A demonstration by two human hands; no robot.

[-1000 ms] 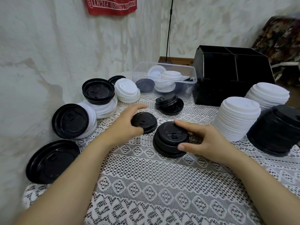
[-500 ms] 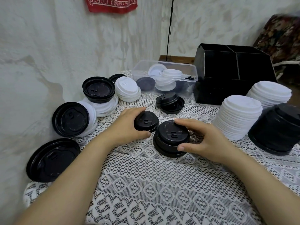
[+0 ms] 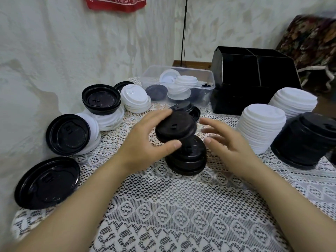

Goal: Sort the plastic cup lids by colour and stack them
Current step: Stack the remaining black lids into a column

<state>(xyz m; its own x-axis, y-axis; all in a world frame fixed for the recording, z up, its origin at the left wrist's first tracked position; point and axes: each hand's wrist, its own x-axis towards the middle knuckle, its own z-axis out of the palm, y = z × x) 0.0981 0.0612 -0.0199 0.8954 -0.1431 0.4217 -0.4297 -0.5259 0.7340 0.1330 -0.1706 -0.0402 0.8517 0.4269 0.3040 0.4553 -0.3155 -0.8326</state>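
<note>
Wall: white rough plaster with a brownish stain, filling the upper left of the frame.
Writing: a red cloth at the top edge carries white lettering, cut off and too blurred to read.
Worktop: covered by a white lace cloth with an openwork diamond pattern.
Left hand: the left hand grasps a black lid, thumb on its near rim and fingers on its far rim.
Black lid: round, matte plastic with a small slot on top, tilted at the centre of the frame. It is motion-blurred.
Short black stack: a few black lids sit on the lace below the held lid, partly hidden by it. Whether the two touch cannot be told.
Right hand: the right hand is released, fingers spread and blurred, just right of that stack and holding nothing.
Sorted piles: a ribbed white stack, a second white stack behind it, and a tall black stack cut off by the right edge.
Left side: large glossy black lids lean on the wall. Their embossed marks are illegible.
Clear tub: the tub at the back holds mixed white and dark lids.
Black box: a divided organiser stands right of the tub.
</note>
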